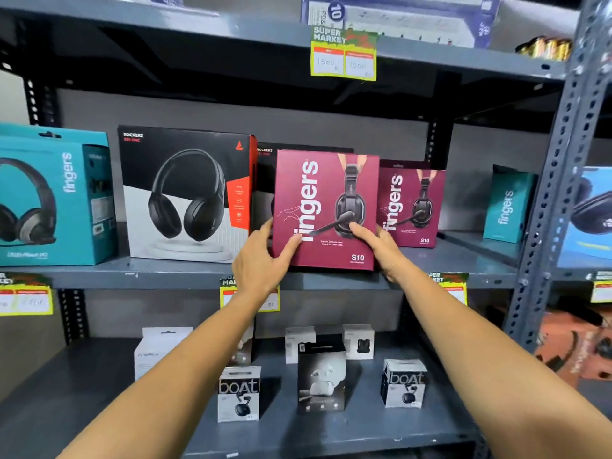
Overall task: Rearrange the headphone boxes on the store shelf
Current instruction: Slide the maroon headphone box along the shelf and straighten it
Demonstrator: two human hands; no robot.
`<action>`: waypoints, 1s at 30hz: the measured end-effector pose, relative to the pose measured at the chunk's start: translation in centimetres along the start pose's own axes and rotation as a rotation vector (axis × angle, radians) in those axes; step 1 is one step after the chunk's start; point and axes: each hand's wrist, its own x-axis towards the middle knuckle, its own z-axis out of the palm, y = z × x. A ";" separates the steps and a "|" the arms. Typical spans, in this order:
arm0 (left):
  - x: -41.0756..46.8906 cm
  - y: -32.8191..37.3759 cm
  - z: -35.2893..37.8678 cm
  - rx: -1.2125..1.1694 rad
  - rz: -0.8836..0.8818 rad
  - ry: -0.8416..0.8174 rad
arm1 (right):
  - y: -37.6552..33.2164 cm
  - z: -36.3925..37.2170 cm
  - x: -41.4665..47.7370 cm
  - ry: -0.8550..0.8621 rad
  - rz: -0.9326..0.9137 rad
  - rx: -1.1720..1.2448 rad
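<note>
A maroon Fingers S10 headset box stands upright at the front edge of the middle shelf. My left hand grips its lower left corner and my right hand grips its lower right side. A second maroon S10 box stands behind it to the right. A black-and-white Rockerz box stands to the left, and another Rockerz box is mostly hidden behind the held box. A teal Fingers box sits at far left.
A small teal Fingers box and a blue box are at the right, past a perforated steel upright. Small Boat earbud boxes stand on the lower shelf. Yellow price tags hang from shelf edges.
</note>
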 end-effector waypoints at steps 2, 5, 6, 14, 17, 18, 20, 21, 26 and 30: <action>0.1 0.2 0.2 -0.016 -0.017 0.031 | 0.1 -0.2 0.7 0.028 0.031 0.017; 0.4 0.6 0.6 -0.036 -0.060 0.065 | 0.5 -0.6 1.8 0.035 0.036 -0.004; 0.5 0.7 0.7 -0.041 -0.068 0.068 | 0.5 -0.6 1.9 0.035 0.037 -0.007; 0.3 0.2 0.9 0.003 -0.025 0.067 | 0.0 -0.3 0.3 0.037 -0.011 -0.057; -0.2 0.5 1.4 0.063 0.053 0.034 | 0.6 -1.5 -0.3 0.065 -0.083 -0.133; -0.3 0.9 1.6 0.074 0.082 0.012 | 0.7 -2.1 -0.3 0.087 -0.103 -0.169; -0.4 2.4 2.9 0.073 0.139 -0.026 | 1.0 -4.3 -0.1 0.137 -0.126 -0.254; -0.3 3.3 3.9 0.054 0.153 -0.049 | 1.2 -5.7 0.3 0.156 -0.125 -0.288; 0.7 8.4 10.6 -0.057 0.116 -0.209 | 1.2 -12.5 0.8 0.274 -0.146 -0.348; 1.2 11.0 14.8 -0.036 0.067 -0.309 | 1.9 -15.9 0.9 0.309 -0.118 -0.324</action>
